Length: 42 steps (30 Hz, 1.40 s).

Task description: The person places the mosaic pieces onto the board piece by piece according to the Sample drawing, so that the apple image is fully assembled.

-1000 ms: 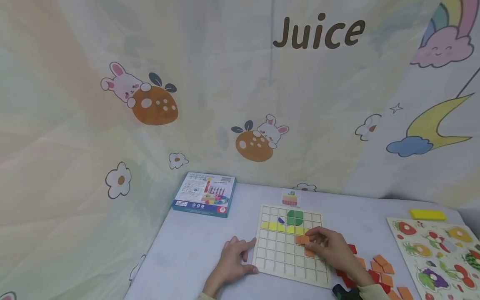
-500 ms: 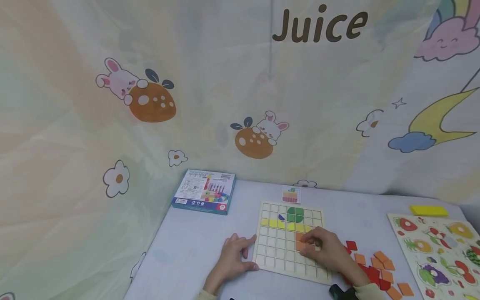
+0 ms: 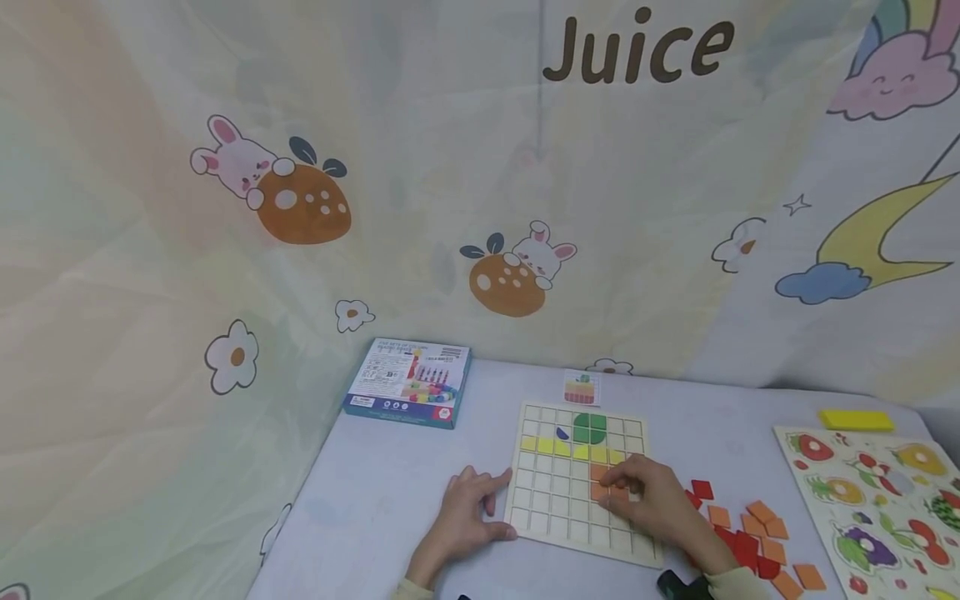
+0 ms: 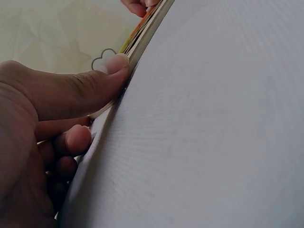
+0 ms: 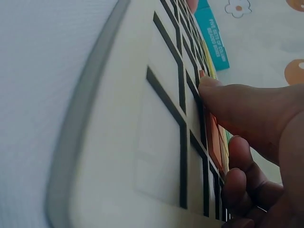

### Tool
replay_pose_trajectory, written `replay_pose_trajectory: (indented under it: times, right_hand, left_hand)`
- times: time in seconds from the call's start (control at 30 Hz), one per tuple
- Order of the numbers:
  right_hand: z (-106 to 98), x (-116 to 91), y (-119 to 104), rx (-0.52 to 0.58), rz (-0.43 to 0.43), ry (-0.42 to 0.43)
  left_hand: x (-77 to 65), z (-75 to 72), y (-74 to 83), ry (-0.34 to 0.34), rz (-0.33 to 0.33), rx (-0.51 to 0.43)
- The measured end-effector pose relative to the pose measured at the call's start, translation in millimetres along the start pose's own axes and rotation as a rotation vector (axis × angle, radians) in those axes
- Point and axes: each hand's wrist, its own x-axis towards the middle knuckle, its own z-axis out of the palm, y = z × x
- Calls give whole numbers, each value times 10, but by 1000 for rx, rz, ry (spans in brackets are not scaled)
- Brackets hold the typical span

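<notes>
A pale grid board [image 3: 540, 504] lies on the white table. It bears green pieces [image 3: 589, 428] forming a round shape, a small blue piece [image 3: 562, 433], a row of yellow pieces [image 3: 546, 447] and a few orange square tiles [image 3: 598, 472]. My left hand [image 3: 468, 517] touches the board's near left corner, index finger along the left side and thumb at the front edge. At the right part of the grid my right hand [image 3: 656, 500] pinches an orange tile [image 5: 214, 142] between thumb and fingers, low in a cell under the yellow row. Its fingers partly cover neighbouring cells.
Loose red tiles [image 3: 746, 546] and orange tiles [image 3: 809, 577] are scattered right of the board. Beyond them lie a fruit-picture sheet [image 3: 817, 500] and a yellow block [image 3: 857, 421]. A small picture card [image 3: 582, 389] is behind the board; a flat box [image 3: 408, 383] sits back left.
My right hand has brought the orange tile slightly left and nearer, down into a cell below another orange tile. The left hand keeps its place; the head view has tilted slightly.
</notes>
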Motion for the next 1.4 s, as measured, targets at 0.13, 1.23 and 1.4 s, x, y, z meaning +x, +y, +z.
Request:
replay_pose_trajectory:
  times: [0.13, 1.23, 1.4]
  right_hand:
    - [-78, -27, 33, 36, -68, 57]
    - [-1018, -224, 771, -149, 226, -211]
    - [-1028, -231, 699, -134, 142, -177]
  left_hand:
    - [-2, -8, 12, -4, -10, -10]
    - [-3, 2, -10, -4, 4, -8]
    - [3, -1, -2, -7, -5, -9]
